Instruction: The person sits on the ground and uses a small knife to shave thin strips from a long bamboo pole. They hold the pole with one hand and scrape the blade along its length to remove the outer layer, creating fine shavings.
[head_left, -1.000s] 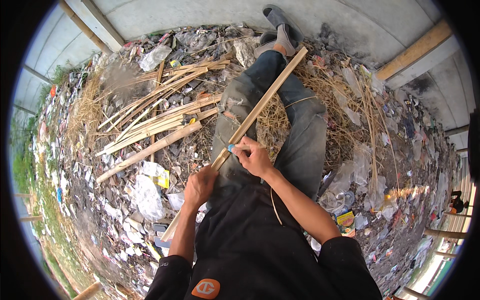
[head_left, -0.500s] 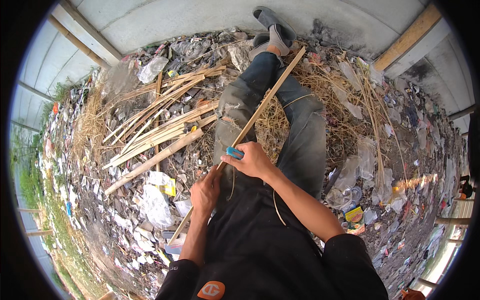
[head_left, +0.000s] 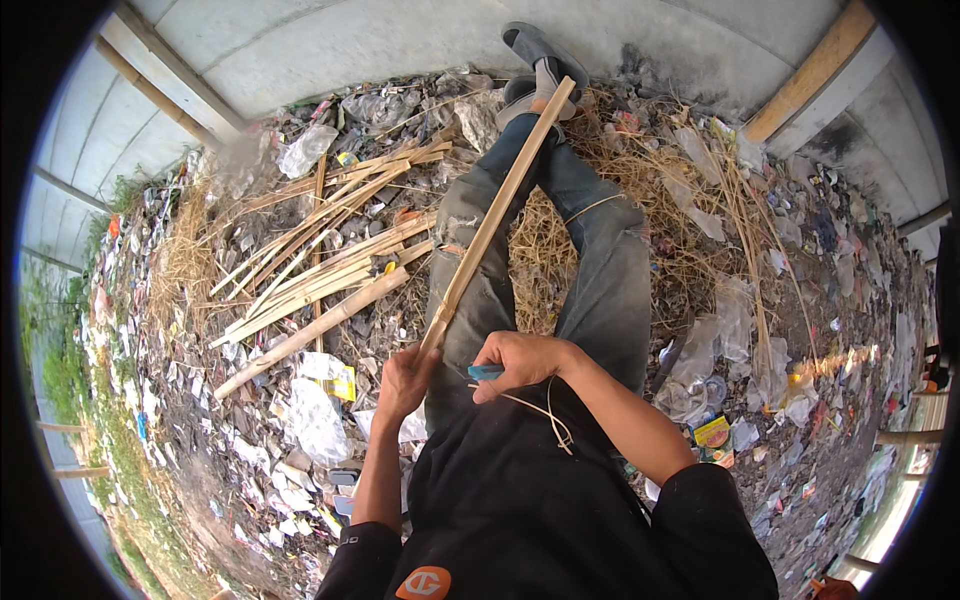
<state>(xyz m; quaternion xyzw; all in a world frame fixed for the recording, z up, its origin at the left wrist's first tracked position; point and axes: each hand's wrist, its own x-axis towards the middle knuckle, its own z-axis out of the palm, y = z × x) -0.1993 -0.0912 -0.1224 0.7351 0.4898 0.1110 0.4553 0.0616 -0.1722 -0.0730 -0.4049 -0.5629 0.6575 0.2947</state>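
Observation:
My left hand point(head_left: 403, 380) is closed around the lower end of a long bamboo strip point(head_left: 487, 233). The strip slants up between my legs, its far end over my crossed feet. Close by, my right hand point(head_left: 522, 360) grips a small blue-handled knife point(head_left: 486, 372); its blade is hard to make out. The knife sits just right of the strip's lower end, apart from it. Thin, pale bamboo shavings point(head_left: 548, 410) lie in a loop on my black shirt, below the right hand.
Split bamboo strips point(head_left: 330, 262) lie piled to the left, beside a thicker round bamboo pole point(head_left: 312, 334). Dry straw and fibres point(head_left: 690, 235) spread right of my legs. Plastic litter point(head_left: 318, 415) covers the ground. A grey concrete wall point(head_left: 420, 45) stands beyond my feet.
My right hand with the knife has come down toward my body, away from the strip. The strip's far end has swung left, and its near end no longer sticks out below my left hand.

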